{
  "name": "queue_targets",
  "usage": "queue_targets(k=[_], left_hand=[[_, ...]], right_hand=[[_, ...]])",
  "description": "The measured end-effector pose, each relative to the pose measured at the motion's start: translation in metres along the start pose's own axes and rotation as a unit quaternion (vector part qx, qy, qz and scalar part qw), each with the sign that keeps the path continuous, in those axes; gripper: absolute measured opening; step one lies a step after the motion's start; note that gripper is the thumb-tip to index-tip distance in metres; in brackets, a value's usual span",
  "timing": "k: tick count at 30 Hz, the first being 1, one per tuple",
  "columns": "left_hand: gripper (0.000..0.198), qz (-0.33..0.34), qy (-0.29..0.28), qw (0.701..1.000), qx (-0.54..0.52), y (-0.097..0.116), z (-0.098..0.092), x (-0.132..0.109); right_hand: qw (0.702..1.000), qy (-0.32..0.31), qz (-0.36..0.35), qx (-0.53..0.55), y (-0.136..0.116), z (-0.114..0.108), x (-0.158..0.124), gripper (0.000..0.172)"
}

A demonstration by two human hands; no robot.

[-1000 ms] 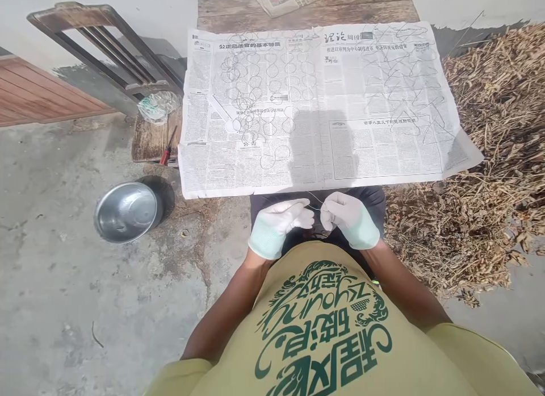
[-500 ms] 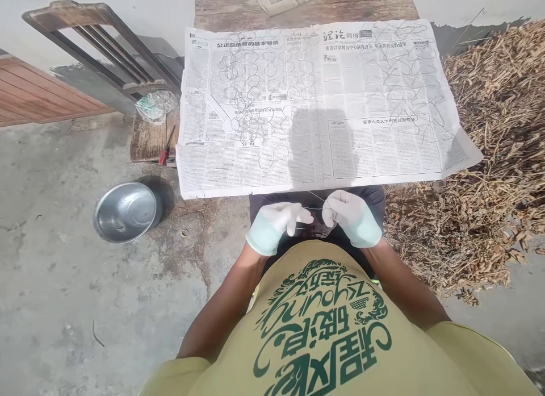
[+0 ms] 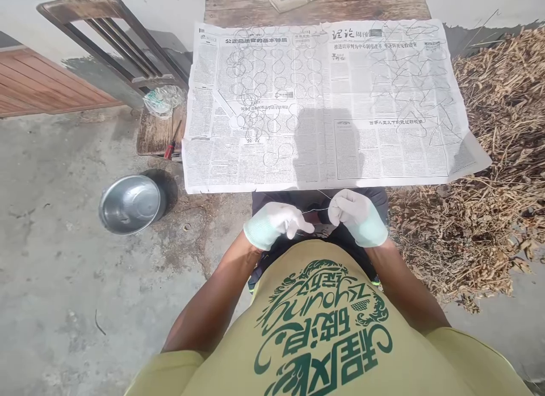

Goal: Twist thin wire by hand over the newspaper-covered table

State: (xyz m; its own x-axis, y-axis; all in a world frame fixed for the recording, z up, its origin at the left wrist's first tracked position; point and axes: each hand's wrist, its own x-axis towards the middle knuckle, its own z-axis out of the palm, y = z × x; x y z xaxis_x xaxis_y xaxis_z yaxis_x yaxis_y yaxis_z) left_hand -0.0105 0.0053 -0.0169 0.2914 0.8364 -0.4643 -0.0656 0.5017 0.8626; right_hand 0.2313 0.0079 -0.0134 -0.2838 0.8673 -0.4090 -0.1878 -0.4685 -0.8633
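Both of my hands wear white gloves with pale green cuffs, over my lap below the table's near edge. A thin wire (image 3: 315, 211) runs between them. My left hand (image 3: 286, 220) is closed on one part of the wire, its fingers pointing right. With fingers curled, my right hand (image 3: 349, 209) pinches the wire's other part, and a loose end sticks out up and left. On the newspaper (image 3: 264, 171) in front lie many thin wire pieces: looped figure-eight shapes (image 3: 279, 151) at left, and open, bent lengths (image 3: 419, 115) at right.
The newspaper covers a wooden table (image 3: 238, 9). Left of it, a wooden chair (image 3: 142, 132) holds a clear plastic bag (image 3: 164, 100) and a red-handled screwdriver (image 3: 169, 150). A metal basin (image 3: 131, 204) stands on the concrete floor. Dry plant stalks (image 3: 506, 214) are heaped at right.
My hands have moved slightly apart, with the wire still between them. The whole view has shifted a little, so the table and chair appear further right and slightly higher.
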Motion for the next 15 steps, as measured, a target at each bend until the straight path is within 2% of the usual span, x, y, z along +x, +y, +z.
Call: queue_targets(k=[4, 8, 15], left_hand=[[0.028, -0.065, -0.097, 0.993, 0.005, 0.009, -0.002, -0.003], [0.023, -0.127, -0.112, 0.986, 0.002, 0.018, -0.003, -0.003], [0.022, -0.145, -0.153, 0.976, 0.054, 0.018, -0.01, 0.008]], right_hand=[[1.0, 0.008, 0.005, -0.023, -0.001, 0.0, -0.001, 0.02], [0.999, 0.013, 0.015, -0.039, -0.003, 0.002, -0.002, 0.02], [1.0, 0.014, 0.013, -0.023, -0.002, 0.002, -0.001, 0.018]])
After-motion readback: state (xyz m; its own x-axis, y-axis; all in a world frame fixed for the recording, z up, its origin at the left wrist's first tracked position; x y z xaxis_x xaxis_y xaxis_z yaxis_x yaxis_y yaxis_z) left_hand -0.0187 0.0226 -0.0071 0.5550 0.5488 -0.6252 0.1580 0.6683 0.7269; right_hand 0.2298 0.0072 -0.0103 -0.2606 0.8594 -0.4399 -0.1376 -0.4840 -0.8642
